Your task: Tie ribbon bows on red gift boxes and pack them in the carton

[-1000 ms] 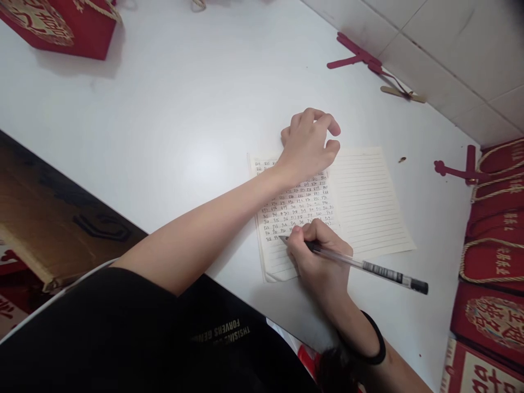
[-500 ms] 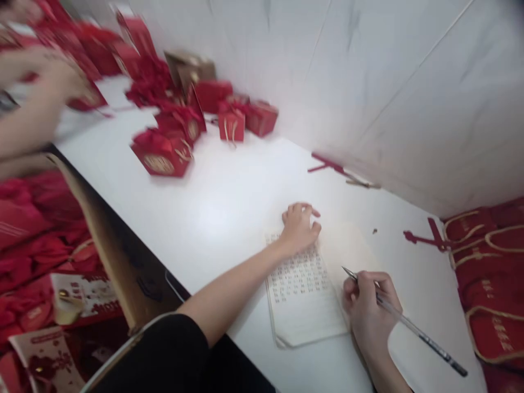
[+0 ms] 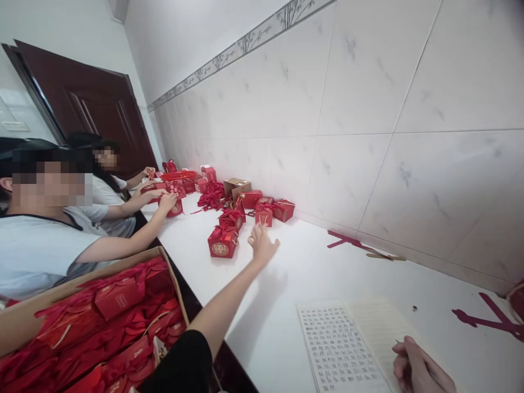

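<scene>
My left hand (image 3: 262, 243) is stretched out over the white table (image 3: 303, 273), fingers apart, just right of a small red gift box (image 3: 221, 242) and holding nothing. My right hand (image 3: 415, 368) rests at the bottom edge on an open lined notebook (image 3: 347, 344) filled with rows of handwriting. Its fingers are curled round a pen of which only a sliver shows. Several more red gift boxes (image 3: 262, 210) stand in a cluster beyond my left hand, near the tiled wall.
Two other people (image 3: 45, 229) sit at the left, hands on red boxes. A cardboard carton (image 3: 102, 316) of flat red boxes sits at lower left. Dark red ribbon pieces (image 3: 356, 244) lie by the tiled wall, more red bags at far right. A brown door stands behind.
The view has swung up from the notebook to the room. My left hand left the notebook page and reached out toward the red boxes. My right hand stopped writing and stays by the notebook.
</scene>
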A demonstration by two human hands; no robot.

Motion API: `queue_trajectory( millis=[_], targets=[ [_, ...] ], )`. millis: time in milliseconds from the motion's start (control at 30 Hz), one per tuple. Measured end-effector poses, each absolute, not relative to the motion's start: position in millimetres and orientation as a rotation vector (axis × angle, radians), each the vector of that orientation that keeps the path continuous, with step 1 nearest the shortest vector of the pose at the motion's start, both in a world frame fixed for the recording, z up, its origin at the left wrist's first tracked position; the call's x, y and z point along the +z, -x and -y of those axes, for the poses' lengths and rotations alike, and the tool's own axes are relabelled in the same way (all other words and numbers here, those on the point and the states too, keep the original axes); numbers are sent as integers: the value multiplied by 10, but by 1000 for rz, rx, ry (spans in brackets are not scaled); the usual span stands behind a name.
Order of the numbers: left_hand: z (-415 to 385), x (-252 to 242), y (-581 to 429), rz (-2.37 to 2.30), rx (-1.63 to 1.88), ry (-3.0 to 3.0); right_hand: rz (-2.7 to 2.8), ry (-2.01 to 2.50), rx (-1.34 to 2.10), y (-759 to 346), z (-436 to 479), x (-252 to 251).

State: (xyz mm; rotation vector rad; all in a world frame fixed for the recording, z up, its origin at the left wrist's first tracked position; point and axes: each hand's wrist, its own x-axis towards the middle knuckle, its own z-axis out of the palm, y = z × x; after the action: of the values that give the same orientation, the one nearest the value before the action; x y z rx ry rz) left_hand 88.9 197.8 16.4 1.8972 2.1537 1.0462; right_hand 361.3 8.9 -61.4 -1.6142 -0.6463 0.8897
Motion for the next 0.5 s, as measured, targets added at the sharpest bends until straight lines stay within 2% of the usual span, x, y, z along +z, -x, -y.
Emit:
queue_trajectory(
  millis=[200,500],
  targets=[
    [-2073,356,294,-2573,868,-1578,697,1614,906,-3609,-133,-655],
    [-1663,535,861,-2214,985,-1326,765,1556,897,-3627,-111,-702]
  ],
)
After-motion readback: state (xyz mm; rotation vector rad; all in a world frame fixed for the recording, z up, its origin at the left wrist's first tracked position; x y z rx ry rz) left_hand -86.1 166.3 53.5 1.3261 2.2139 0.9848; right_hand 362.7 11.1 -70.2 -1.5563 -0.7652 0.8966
